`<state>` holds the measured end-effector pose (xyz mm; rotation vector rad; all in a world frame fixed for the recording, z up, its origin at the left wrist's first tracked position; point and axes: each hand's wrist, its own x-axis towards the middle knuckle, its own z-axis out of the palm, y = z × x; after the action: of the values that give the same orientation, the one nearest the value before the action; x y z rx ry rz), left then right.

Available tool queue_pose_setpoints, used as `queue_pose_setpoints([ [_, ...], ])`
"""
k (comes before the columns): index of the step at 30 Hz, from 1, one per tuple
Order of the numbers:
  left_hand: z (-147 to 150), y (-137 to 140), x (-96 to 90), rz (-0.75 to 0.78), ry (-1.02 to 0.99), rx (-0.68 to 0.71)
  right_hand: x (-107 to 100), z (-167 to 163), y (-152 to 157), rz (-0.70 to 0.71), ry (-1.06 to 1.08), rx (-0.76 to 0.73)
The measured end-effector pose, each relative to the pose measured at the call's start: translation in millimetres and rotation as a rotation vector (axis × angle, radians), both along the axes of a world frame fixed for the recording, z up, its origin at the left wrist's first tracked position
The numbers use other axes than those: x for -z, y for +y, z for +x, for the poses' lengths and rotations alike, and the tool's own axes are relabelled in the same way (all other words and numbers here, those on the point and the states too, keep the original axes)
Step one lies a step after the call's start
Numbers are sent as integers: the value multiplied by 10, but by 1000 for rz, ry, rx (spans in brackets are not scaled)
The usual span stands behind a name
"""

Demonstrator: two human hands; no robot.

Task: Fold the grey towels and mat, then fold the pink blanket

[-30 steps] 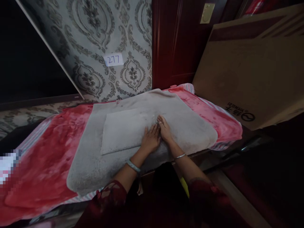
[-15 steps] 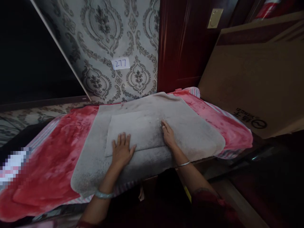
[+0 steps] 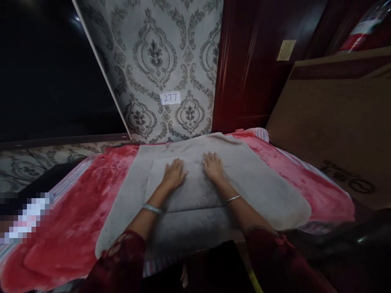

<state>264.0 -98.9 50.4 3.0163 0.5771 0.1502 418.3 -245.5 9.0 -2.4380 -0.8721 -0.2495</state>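
A grey plush cloth (image 3: pixel 269 195) with rounded corners lies spread over a red and pink blanket (image 3: pixel 91 203). On its middle rests a smaller folded grey piece of fabric (image 3: pixel 189 197), its near edge showing as a dark line. My left hand (image 3: pixel 174 174) presses on the far left part of this folded piece, palm down with fingers stretched. Close by, my right hand (image 3: pixel 213 166) lies flat at its far right part, fingers spread. Neither hand grips anything.
Behind the cloth rises a patterned wall with a white paper label (image 3: pixel 170 97) reading 277. A dark screen (image 3: pixel 55 73) stands at the left. To the right lean a large cardboard box (image 3: pixel 332 122) and, above it, a bottle (image 3: pixel 363 28). A dark red door panel (image 3: pixel 244 69) is behind.
My left hand has slid forward and to the right over the folded fabric. My right hand has turned flatter, its fingers now spread. The camera view has tilted slightly upward.
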Motion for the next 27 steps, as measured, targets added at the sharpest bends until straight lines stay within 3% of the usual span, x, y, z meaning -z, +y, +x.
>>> queue_pose_setpoints([
  [3, 310, -45, 164, 9, 12, 67, 75, -48, 63, -186, -40, -49],
  [8, 357, -61, 443, 36, -51, 57, 197, -70, 33, -242, -64, -45],
  [13, 317, 129, 343, -9, 31, -66, 169, -72, 32, -263, -59, -36],
  [16, 179, 474, 270, -30, 79, -201, 158, -79, 31, -271, -51, -34],
  [20, -126, 927, 316, -118, 17, -362, 160, -81, 31, -269, -71, -32],
  [27, -323, 1103, 431, -228, -127, -379, 198, -74, 44, -229, -76, -30],
])
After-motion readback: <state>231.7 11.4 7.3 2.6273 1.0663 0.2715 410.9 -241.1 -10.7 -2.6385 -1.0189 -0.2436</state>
